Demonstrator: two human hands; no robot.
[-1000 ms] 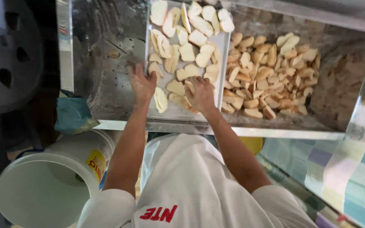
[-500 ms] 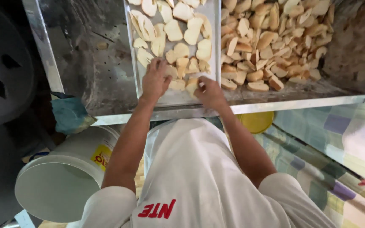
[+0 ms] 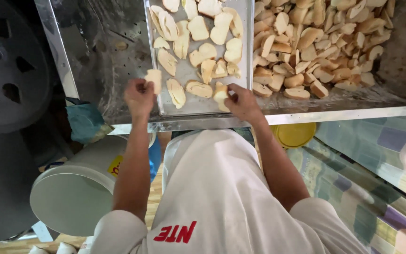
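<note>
A shallow metal tray (image 3: 189, 104) lies on a steel counter and carries several pale, flat slices (image 3: 198, 28) that look like cut bread or root. My left hand (image 3: 139, 96) is at the tray's near left edge, pinching one slice (image 3: 154, 79) raised above the rim. At the near edge, my right hand (image 3: 243, 101) grips another slice (image 3: 221, 94) with its fingertips. Both forearms reach up from my white shirt (image 3: 212, 188).
A large heap of the same slices (image 3: 316, 42) lies loose on the counter (image 3: 99, 56) right of the tray. Below the counter stand a white bucket (image 3: 78, 193), a blue-green cloth (image 3: 85, 122) and a yellow bowl (image 3: 294, 134). A checked cloth (image 3: 377, 155) lies at the right.
Both hands were pressed on slices at the tray's near end. Now the left has drawn back to the left rim with a slice lifted, and the right holds one at the near edge.
</note>
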